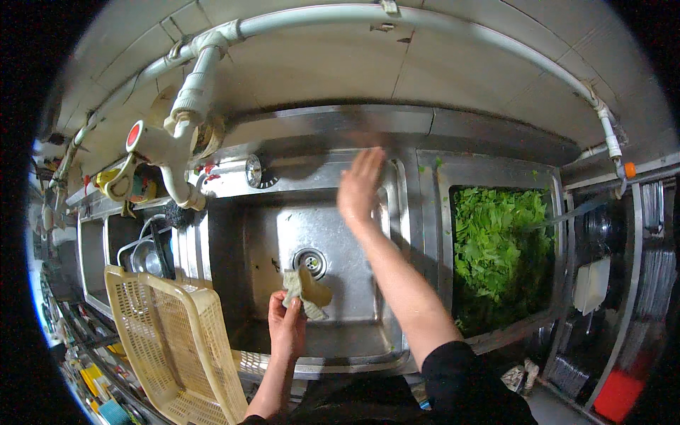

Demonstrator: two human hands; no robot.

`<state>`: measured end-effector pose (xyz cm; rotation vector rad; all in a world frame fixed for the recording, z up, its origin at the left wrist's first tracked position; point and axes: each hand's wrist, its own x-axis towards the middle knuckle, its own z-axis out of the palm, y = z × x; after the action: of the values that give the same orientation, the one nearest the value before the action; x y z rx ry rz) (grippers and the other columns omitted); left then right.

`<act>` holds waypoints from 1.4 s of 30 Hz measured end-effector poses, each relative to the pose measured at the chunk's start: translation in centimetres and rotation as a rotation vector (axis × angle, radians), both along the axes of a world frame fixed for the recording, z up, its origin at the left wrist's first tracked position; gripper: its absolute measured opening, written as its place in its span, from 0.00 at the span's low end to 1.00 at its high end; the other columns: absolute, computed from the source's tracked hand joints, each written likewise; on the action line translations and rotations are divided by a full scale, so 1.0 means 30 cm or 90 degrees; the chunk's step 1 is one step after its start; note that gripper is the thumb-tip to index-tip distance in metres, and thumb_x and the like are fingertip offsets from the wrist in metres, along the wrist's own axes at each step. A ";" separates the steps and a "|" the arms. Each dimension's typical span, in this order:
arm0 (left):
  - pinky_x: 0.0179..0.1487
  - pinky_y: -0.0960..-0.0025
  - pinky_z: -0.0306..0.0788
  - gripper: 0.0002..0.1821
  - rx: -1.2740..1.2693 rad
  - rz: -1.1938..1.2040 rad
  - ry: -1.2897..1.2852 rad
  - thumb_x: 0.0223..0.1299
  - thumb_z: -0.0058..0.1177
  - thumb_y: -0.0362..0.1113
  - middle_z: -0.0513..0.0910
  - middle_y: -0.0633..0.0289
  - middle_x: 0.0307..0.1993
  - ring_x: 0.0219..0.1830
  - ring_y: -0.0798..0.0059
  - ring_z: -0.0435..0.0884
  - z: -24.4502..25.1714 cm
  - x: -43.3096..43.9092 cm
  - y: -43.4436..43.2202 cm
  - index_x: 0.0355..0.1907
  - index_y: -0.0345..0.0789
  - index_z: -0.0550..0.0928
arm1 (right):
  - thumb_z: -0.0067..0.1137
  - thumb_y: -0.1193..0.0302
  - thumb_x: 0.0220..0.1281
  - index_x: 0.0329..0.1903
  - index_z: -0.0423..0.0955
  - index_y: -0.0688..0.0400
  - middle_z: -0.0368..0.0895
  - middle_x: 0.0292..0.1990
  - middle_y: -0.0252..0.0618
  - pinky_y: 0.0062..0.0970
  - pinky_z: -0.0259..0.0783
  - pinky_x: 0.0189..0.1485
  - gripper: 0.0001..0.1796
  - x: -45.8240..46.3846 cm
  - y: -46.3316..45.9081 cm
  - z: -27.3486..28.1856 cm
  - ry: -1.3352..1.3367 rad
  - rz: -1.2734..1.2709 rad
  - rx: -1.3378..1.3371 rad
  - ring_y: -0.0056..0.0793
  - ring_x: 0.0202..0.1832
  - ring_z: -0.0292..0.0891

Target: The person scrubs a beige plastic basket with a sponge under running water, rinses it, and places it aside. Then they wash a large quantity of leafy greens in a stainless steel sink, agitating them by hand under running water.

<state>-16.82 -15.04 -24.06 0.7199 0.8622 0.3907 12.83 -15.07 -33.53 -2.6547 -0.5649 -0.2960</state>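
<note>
My left hand grips a light green cloth above the near part of a stainless steel sink basin. Part of the cloth hangs loose beside the round drain strainer. Over the right back edge of the same basin is my right hand, palm down with fingers stretched out and nothing seen in it. Whether it touches the rim cannot be told. Green leafy vegetables fill the basin to the right, where water runs in from a tap.
A beige plastic basket stands tilted at the left. A white plastic tap reaches over the sink's back left from a white pipe. Further left, a basin holds a metal bowl. Shelving with a white container is at the right.
</note>
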 end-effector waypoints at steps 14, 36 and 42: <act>0.46 0.77 0.68 0.12 0.031 -0.017 0.017 0.64 0.53 0.23 0.75 0.68 0.41 0.41 0.82 0.74 0.030 -0.115 -0.017 0.45 0.39 0.71 | 0.57 0.71 0.58 0.44 0.76 0.59 0.77 0.44 0.43 0.37 0.70 0.52 0.12 0.184 -0.079 0.095 -0.006 0.467 0.325 0.41 0.49 0.72; 0.40 0.79 0.67 0.09 -0.017 -0.109 0.030 0.65 0.53 0.25 0.77 0.68 0.37 0.36 0.84 0.73 0.005 -0.179 -0.051 0.44 0.39 0.72 | 0.63 0.71 0.51 0.43 0.77 0.55 0.73 0.49 0.39 0.40 0.65 0.57 0.14 0.115 -0.165 0.146 -0.154 0.183 0.240 0.42 0.54 0.68; 0.41 0.79 0.67 0.09 -0.046 -0.091 0.018 0.65 0.53 0.25 0.77 0.67 0.38 0.37 0.83 0.74 0.009 -0.173 -0.052 0.44 0.39 0.71 | 0.60 0.59 0.62 0.69 0.51 0.74 0.48 0.70 0.65 0.51 0.42 0.74 0.43 -0.004 -0.465 0.174 0.075 -0.106 -0.010 0.55 0.74 0.43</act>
<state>-22.00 -16.61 -23.79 0.7177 0.8419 0.2206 12.70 -29.03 -28.32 -2.7182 -0.3102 -0.1820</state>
